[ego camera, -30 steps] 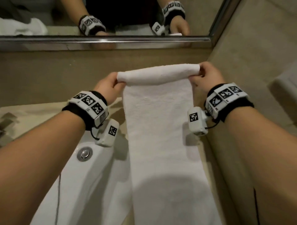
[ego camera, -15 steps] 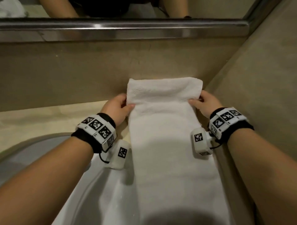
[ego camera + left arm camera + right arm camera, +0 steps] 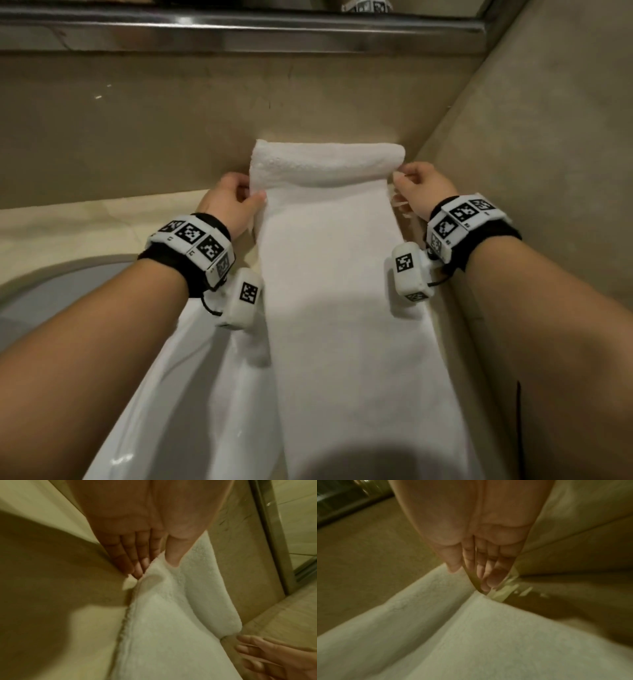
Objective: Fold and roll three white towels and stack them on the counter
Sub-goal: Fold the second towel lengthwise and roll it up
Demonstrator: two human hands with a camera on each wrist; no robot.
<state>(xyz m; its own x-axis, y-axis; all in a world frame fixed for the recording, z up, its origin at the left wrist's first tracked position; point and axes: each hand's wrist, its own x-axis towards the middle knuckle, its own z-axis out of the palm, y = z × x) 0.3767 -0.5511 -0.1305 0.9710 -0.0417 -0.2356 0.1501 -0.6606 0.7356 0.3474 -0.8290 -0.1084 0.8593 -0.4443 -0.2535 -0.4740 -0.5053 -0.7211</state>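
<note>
A long white towel (image 3: 342, 291) lies as a narrow strip on the beige counter (image 3: 68, 226), running from the front edge to the back wall. Its far end is turned over into a soft thick fold (image 3: 325, 161) against the wall. My left hand (image 3: 255, 197) pinches the towel's left edge just below that fold, thumb (image 3: 173, 555) on top and fingers beneath. My right hand (image 3: 399, 181) is at the fold's right end with fingers (image 3: 481, 563) straight, the thumb tip just touching the cloth. No other towels are visible.
A white sink basin (image 3: 154, 377) lies left of the towel, with more white cloth (image 3: 246, 394) draped over its rim. The beige side wall (image 3: 548, 137) runs close along the towel's right edge. A steel mirror frame (image 3: 239, 27) crosses above the back wall.
Both hands brought the towel's turned-over end down from the air onto the counter by the back wall. The right hand's grip on that end has loosened to straight fingers.
</note>
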